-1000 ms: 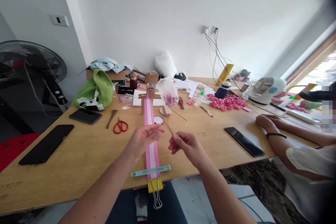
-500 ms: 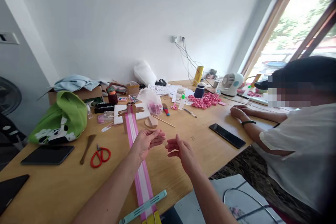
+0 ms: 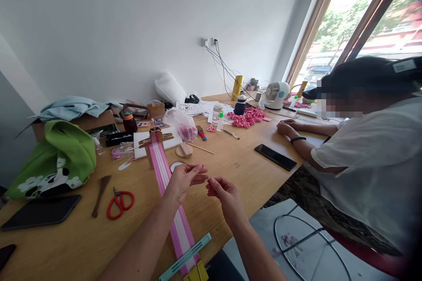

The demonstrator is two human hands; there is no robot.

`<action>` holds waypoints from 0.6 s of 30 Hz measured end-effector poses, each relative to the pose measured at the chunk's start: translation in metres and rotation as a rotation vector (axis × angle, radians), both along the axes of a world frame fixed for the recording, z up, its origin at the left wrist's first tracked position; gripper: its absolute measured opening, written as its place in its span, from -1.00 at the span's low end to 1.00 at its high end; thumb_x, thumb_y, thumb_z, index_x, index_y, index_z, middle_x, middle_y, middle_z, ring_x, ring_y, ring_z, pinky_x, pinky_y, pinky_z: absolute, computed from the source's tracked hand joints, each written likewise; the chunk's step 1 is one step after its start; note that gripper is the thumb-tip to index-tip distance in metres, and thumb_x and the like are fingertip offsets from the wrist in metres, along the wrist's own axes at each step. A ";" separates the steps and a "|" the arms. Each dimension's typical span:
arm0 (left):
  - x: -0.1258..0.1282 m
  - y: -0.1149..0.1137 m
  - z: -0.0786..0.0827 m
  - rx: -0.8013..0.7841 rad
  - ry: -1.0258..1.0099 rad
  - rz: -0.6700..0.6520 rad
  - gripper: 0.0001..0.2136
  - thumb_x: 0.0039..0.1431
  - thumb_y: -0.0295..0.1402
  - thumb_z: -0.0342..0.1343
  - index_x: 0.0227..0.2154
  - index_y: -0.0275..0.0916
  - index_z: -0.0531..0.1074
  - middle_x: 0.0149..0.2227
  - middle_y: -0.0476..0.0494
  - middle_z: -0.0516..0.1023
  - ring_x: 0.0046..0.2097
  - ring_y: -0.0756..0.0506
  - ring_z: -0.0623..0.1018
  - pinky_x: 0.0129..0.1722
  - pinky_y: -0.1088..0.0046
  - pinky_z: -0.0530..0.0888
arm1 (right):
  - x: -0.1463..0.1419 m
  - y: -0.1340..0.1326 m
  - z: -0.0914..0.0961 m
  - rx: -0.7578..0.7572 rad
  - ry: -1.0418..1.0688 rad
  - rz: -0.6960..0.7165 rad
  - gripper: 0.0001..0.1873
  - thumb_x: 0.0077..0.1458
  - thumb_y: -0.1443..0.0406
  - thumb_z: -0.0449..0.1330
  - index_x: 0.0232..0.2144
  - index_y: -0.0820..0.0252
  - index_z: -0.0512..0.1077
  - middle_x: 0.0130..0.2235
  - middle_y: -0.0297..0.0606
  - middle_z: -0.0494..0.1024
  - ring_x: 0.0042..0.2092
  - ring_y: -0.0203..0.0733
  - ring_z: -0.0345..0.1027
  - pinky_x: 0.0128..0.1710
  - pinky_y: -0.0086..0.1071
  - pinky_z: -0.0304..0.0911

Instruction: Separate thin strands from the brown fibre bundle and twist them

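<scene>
Left hand [image 3: 186, 178]: raised just above the band, forearm reaching in from the lower left, palm turned right, thumb pressed to the fingertips.
Right hand [image 3: 223, 191]: held close beside the left one, wrist bent, fingers curled in, thumb and forefinger nipped together.
Between the two hands: fingertips almost met; anything pinched there too fine to make out.
Band [image 3: 180, 228]: pink with a white stripe, stretched flat along the table [image 3: 231, 164].
Band's long axis: ran from the near table edge away toward the wall, far end leaning a little left.
Band's ends: far end fastened on a small wooden frame [image 3: 154, 137]; near end under a teal bar [image 3: 184, 258] beside a yellow clip [image 3: 198, 273].
Band against the hands: passed right beneath the left hand; lay just left of the right hand; contact impossible to tell.
Close by: tape roll [image 3: 174, 166] just behind the left hand, red scissors [image 3: 120, 204] and wooden spatula [image 3: 100, 189] to the left, black phone [image 3: 275, 157] to the right.
Co-worker's hand [image 3: 286, 128]: rested on the table, well apart.
</scene>
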State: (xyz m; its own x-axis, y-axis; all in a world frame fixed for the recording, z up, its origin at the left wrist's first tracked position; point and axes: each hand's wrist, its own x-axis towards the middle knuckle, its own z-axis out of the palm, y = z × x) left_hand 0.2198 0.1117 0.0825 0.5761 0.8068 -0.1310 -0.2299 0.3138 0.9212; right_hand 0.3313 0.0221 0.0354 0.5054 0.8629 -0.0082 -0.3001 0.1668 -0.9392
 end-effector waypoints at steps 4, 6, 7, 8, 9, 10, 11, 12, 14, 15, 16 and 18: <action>0.002 -0.002 -0.007 -0.003 0.020 -0.067 -0.62 -0.18 -0.19 0.42 -0.35 -0.39 0.56 -0.33 -0.27 0.66 -0.33 -0.18 0.66 -0.21 0.28 0.57 | 0.002 -0.004 -0.004 -0.027 0.035 -0.044 -0.52 -0.25 -0.05 0.42 -0.51 0.26 0.53 -0.50 -0.26 0.52 -0.50 -0.31 0.33 -0.44 -0.40 0.28; 0.001 -0.002 -0.009 0.003 0.020 -0.096 -0.61 -0.17 -0.22 0.42 -0.31 -0.39 0.56 -0.31 -0.27 0.67 -0.31 -0.18 0.66 -0.17 0.27 0.56 | 0.003 -0.006 -0.006 -0.038 0.038 -0.060 -0.51 -0.26 -0.06 0.42 -0.51 0.26 0.52 -0.50 -0.26 0.52 -0.51 -0.31 0.33 -0.44 -0.39 0.29; 0.001 -0.001 -0.009 0.007 0.017 -0.105 -0.62 -0.17 -0.24 0.42 -0.29 -0.38 0.56 -0.30 -0.27 0.67 -0.30 -0.18 0.66 -0.15 0.27 0.56 | 0.003 -0.007 -0.007 -0.040 0.036 -0.063 -0.51 -0.26 -0.06 0.42 -0.51 0.27 0.51 -0.50 -0.26 0.52 -0.52 -0.31 0.33 -0.45 -0.39 0.29; 0.000 -0.001 -0.009 0.010 0.016 -0.114 -0.63 -0.15 -0.26 0.42 -0.28 -0.38 0.56 -0.30 -0.27 0.67 -0.29 -0.18 0.66 -0.15 0.27 0.55 | 0.003 -0.008 -0.007 -0.039 0.035 -0.062 -0.50 -0.26 -0.06 0.41 -0.52 0.27 0.51 -0.50 -0.26 0.52 -0.52 -0.31 0.34 -0.45 -0.39 0.29; 0.000 -0.001 -0.009 0.011 0.017 -0.119 -0.64 -0.14 -0.28 0.41 -0.28 -0.38 0.55 -0.30 -0.27 0.67 -0.29 -0.18 0.65 -0.15 0.27 0.55 | 0.003 -0.009 -0.008 -0.037 0.034 -0.057 -0.50 -0.26 -0.07 0.41 -0.52 0.27 0.50 -0.50 -0.26 0.52 -0.52 -0.31 0.34 -0.45 -0.39 0.30; 0.000 -0.001 -0.009 0.010 0.022 -0.124 -0.65 -0.13 -0.29 0.41 -0.28 -0.38 0.55 -0.31 -0.27 0.67 -0.29 -0.17 0.65 -0.16 0.28 0.55 | 0.003 -0.011 -0.008 -0.036 0.034 -0.051 -0.49 -0.26 -0.07 0.41 -0.52 0.27 0.50 -0.50 -0.26 0.52 -0.53 -0.31 0.33 -0.46 -0.39 0.30; -0.001 -0.001 -0.008 0.007 0.029 -0.127 -0.67 -0.11 -0.30 0.40 -0.28 -0.38 0.55 -0.31 -0.27 0.67 -0.30 -0.17 0.65 -0.18 0.29 0.55 | 0.002 -0.012 -0.009 -0.038 0.037 -0.045 -0.49 -0.26 -0.07 0.41 -0.52 0.28 0.50 -0.51 -0.26 0.52 -0.53 -0.30 0.33 -0.46 -0.39 0.30; -0.001 -0.002 -0.007 0.004 0.038 -0.129 -0.68 -0.10 -0.30 0.39 -0.28 -0.37 0.55 -0.31 -0.27 0.67 -0.30 -0.17 0.65 -0.19 0.30 0.55 | 0.002 -0.013 -0.009 -0.042 0.042 -0.042 -0.48 -0.27 -0.08 0.41 -0.51 0.28 0.50 -0.51 -0.25 0.52 -0.53 -0.30 0.33 -0.46 -0.38 0.30; -0.001 -0.003 -0.004 0.001 0.055 -0.128 -0.69 -0.09 -0.31 0.39 -0.28 -0.37 0.56 -0.30 -0.27 0.67 -0.31 -0.16 0.65 -0.21 0.31 0.55 | 0.002 -0.015 -0.010 -0.055 0.064 -0.049 -0.47 -0.26 -0.09 0.40 -0.51 0.28 0.51 -0.51 -0.24 0.51 -0.53 -0.29 0.33 -0.47 -0.37 0.30; -0.002 -0.003 -0.003 0.002 0.061 -0.126 -0.69 -0.09 -0.31 0.39 -0.28 -0.37 0.56 -0.30 -0.27 0.67 -0.31 -0.16 0.65 -0.21 0.31 0.55 | 0.003 -0.016 -0.011 -0.060 0.081 -0.059 -0.47 -0.25 -0.10 0.39 -0.50 0.28 0.52 -0.51 -0.24 0.51 -0.53 -0.29 0.33 -0.47 -0.37 0.29; -0.003 -0.004 -0.002 0.003 0.067 -0.126 -0.69 -0.10 -0.32 0.39 -0.28 -0.37 0.56 -0.29 -0.28 0.67 -0.32 -0.15 0.65 -0.21 0.31 0.55 | 0.004 -0.016 -0.012 -0.062 0.097 -0.074 -0.48 -0.24 -0.10 0.39 -0.50 0.27 0.52 -0.52 -0.24 0.51 -0.53 -0.29 0.33 -0.47 -0.37 0.29; -0.004 -0.005 0.000 0.006 0.082 -0.132 -0.68 -0.11 -0.31 0.40 -0.28 -0.37 0.56 -0.29 -0.28 0.67 -0.34 -0.14 0.65 -0.21 0.31 0.55 | 0.006 -0.017 -0.012 -0.060 0.113 -0.112 -0.49 -0.25 -0.10 0.39 -0.51 0.26 0.53 -0.52 -0.23 0.51 -0.51 -0.27 0.33 -0.45 -0.37 0.29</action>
State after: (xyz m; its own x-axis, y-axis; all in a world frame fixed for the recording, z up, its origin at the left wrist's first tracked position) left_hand 0.2156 0.1070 0.0826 0.6648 0.7257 -0.1774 -0.1111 0.3309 0.9371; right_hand 0.3370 0.0047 0.0235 0.5917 0.7972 -0.1203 -0.3866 0.1496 -0.9100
